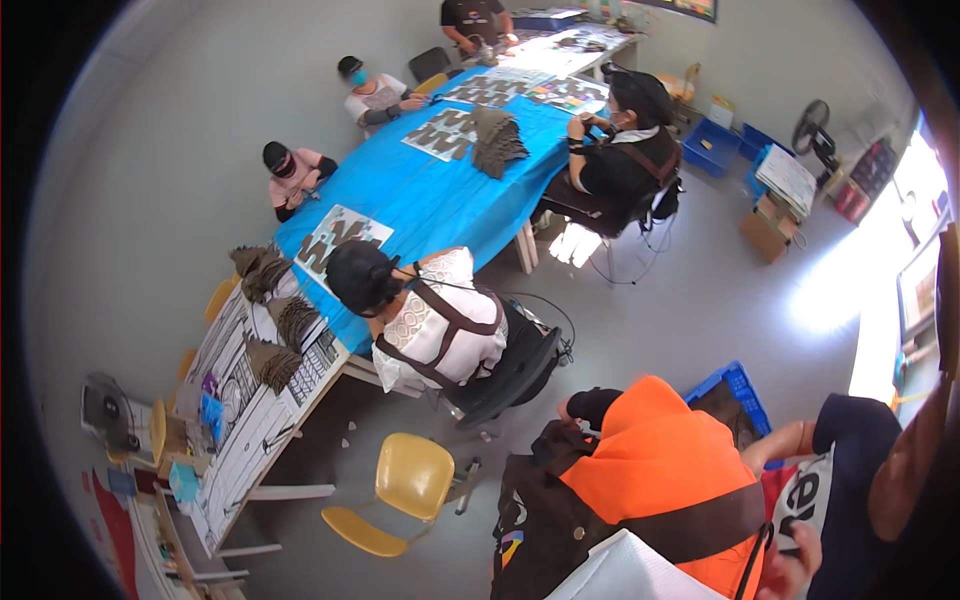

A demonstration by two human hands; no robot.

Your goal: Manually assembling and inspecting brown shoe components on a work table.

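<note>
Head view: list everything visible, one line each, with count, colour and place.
long table: one, blue cover, upper centre
patterned sheets: several, brown and white, on the blue cover
cut-piece stacks: several, brown, along the table
seated people: five around the table
person in orange top: one, lower centre
empty chair: one, yellow, lower left
crates: three, blue, two upper right, one by the orange top
fans: two, dark, far left and upper right
cardboard box: one, brown, right
right hand: bottom edge; whether it holds anything is unclear
left hand: not in view
</note>
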